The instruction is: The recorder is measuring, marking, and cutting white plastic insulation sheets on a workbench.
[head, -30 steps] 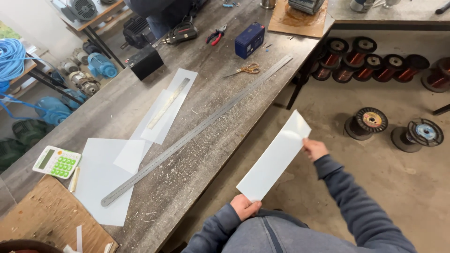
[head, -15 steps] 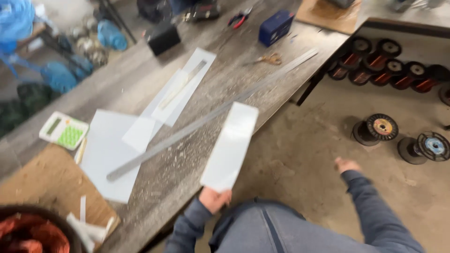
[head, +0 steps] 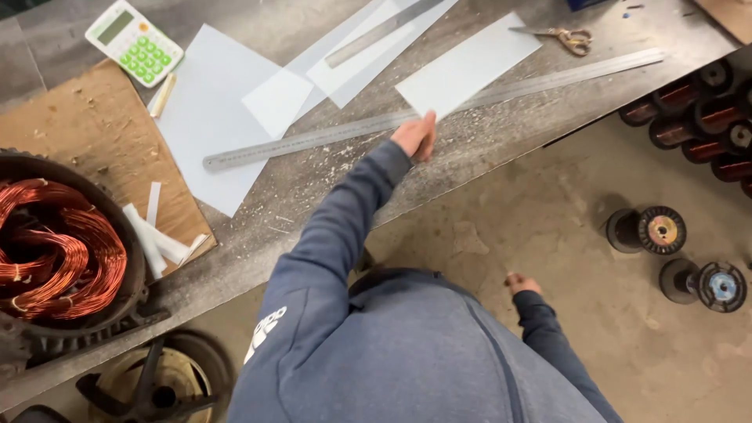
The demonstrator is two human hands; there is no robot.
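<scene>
At the left end of the bench (head: 486, 168), a wound copper coil (head: 55, 247) sits inside a dark round housing (head: 125, 301), touching a brown board (head: 86, 149) that carries several small white strips (head: 153, 235). One white-and-green calculator (head: 134, 41) lies near the far left edge, with a short pale stick (head: 163, 95) just beside it. Three larger pale sheets (head: 207, 133) overlap toward the middle; a short steel ruler (head: 381, 31) rests on the farthest one. One long steel ruler (head: 313, 141) runs diagonally across the bench from the sheets toward the right end.

The left hand (head: 417, 135) reaches over the near edge, fingers closed on the near corner of a separate rectangular white sheet (head: 470, 66), which lies across the long ruler. One pair of scissors (head: 565, 37) lies just beyond that sheet.

The right hand (head: 521, 283) hangs off the bench above the concrete floor (head: 501, 227), holding nothing; its fingers are mostly hidden. Two wire spools (head: 662, 231) stand on the floor at right; more spools (head: 705, 117) are stacked under the right end.
</scene>
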